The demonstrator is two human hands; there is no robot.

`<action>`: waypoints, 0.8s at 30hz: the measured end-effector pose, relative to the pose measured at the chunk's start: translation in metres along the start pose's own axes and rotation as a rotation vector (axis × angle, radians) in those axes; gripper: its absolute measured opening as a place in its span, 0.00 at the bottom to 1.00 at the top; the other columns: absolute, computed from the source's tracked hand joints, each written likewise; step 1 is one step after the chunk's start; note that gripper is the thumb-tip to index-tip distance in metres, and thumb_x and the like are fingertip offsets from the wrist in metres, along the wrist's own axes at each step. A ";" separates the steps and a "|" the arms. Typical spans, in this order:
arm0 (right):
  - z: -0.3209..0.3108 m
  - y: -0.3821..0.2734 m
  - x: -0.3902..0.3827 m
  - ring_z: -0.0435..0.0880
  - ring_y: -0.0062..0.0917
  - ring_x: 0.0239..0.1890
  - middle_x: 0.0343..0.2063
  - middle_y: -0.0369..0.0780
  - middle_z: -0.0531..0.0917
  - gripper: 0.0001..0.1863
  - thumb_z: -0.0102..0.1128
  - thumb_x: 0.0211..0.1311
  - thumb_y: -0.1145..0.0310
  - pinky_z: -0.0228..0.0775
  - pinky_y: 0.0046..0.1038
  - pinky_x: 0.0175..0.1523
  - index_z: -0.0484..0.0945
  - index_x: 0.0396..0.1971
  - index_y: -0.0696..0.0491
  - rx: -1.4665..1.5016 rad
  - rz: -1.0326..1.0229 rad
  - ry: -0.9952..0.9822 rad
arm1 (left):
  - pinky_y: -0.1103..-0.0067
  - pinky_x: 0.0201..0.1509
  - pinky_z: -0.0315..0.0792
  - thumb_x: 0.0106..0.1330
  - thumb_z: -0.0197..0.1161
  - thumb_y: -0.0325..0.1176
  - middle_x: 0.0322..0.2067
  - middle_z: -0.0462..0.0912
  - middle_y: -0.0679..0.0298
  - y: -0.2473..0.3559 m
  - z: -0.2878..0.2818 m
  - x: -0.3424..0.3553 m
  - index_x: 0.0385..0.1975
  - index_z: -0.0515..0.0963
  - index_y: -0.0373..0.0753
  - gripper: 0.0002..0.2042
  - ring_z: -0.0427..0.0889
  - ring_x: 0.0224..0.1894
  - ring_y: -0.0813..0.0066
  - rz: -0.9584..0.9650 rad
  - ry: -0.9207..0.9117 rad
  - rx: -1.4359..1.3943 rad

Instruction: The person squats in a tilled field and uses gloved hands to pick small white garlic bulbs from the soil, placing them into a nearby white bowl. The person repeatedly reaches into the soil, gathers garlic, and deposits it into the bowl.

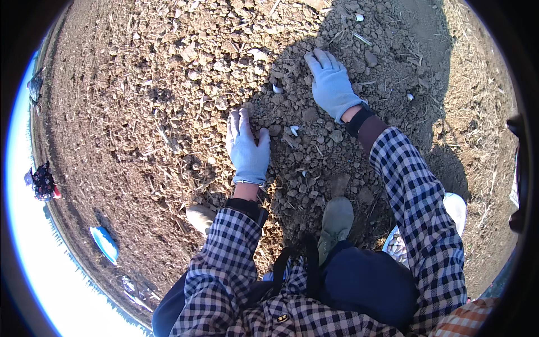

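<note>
My left hand (247, 153), in a pale blue-grey glove, lies over the cloddy brown soil (303, 151), its fingers stretched forward and the thumb apart. Farther forward and to the right, my right hand (332, 84) wears a matching glove and rests palm down with its fingers extended. I see nothing held in either one. Between the hands are a white piece like a garlic clove (277, 89) and, nearer me, a second white clove (295, 130). Another small clove (410, 96) sits to the right of my right hand. One more white piece (359, 17) lies at the far side.
By my right forearm stands a pale container (456, 210) with many cloves inside, partly hidden by my sleeve. My shoes (337, 220) are planted on the soil just behind the hands. At far left are a blue basin (105, 245) and another person (43, 182). Straw bits litter the ground.
</note>
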State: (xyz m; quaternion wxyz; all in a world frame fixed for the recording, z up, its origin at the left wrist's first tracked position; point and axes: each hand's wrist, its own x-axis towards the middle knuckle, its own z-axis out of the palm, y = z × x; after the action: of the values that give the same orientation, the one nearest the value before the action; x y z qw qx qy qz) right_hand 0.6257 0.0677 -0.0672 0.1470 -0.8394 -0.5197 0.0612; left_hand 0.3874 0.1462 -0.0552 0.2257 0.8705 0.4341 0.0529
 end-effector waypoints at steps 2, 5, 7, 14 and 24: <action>0.004 -0.005 0.005 0.61 0.44 0.72 0.70 0.48 0.64 0.34 0.55 0.60 0.72 0.52 0.46 0.73 0.63 0.69 0.55 -0.131 -0.009 -0.093 | 0.59 0.74 0.54 0.66 0.62 0.43 0.70 0.60 0.44 0.005 0.008 0.005 0.70 0.61 0.36 0.34 0.55 0.74 0.46 0.060 -0.027 0.045; 0.013 -0.025 -0.011 0.62 0.45 0.72 0.70 0.48 0.63 0.34 0.54 0.60 0.74 0.56 0.44 0.73 0.64 0.69 0.54 0.123 -0.196 -0.222 | 0.59 0.75 0.52 0.65 0.62 0.45 0.70 0.61 0.44 0.014 0.015 0.008 0.70 0.63 0.41 0.33 0.56 0.73 0.44 0.010 -0.150 0.081; 0.015 -0.027 -0.022 0.69 0.46 0.67 0.66 0.50 0.68 0.33 0.50 0.58 0.81 0.64 0.41 0.69 0.66 0.67 0.53 0.471 -0.331 -0.168 | 0.59 0.75 0.52 0.66 0.61 0.44 0.70 0.61 0.44 0.011 0.011 0.006 0.70 0.63 0.43 0.33 0.57 0.73 0.44 0.011 -0.139 -0.031; -0.001 -0.013 -0.060 0.63 0.46 0.69 0.65 0.49 0.69 0.33 0.56 0.58 0.71 0.58 0.47 0.69 0.66 0.66 0.55 -0.089 -0.148 -0.076 | 0.56 0.74 0.52 0.65 0.61 0.41 0.71 0.57 0.43 0.011 0.019 -0.042 0.71 0.60 0.39 0.34 0.56 0.73 0.40 0.052 -0.097 0.097; -0.017 -0.040 -0.144 0.65 0.48 0.68 0.63 0.49 0.70 0.28 0.55 0.58 0.74 0.59 0.47 0.69 0.71 0.61 0.56 0.378 -0.143 -0.046 | 0.58 0.73 0.58 0.61 0.60 0.26 0.67 0.65 0.44 0.026 0.017 -0.104 0.65 0.64 0.32 0.30 0.64 0.68 0.44 0.200 -0.001 -0.209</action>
State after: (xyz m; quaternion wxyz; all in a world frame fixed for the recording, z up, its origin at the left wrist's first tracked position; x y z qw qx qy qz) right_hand 0.5310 -0.0474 -0.0456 0.2939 -0.7562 -0.5605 0.1661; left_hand 0.3471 0.0459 -0.0482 0.3089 0.8812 0.3373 0.1195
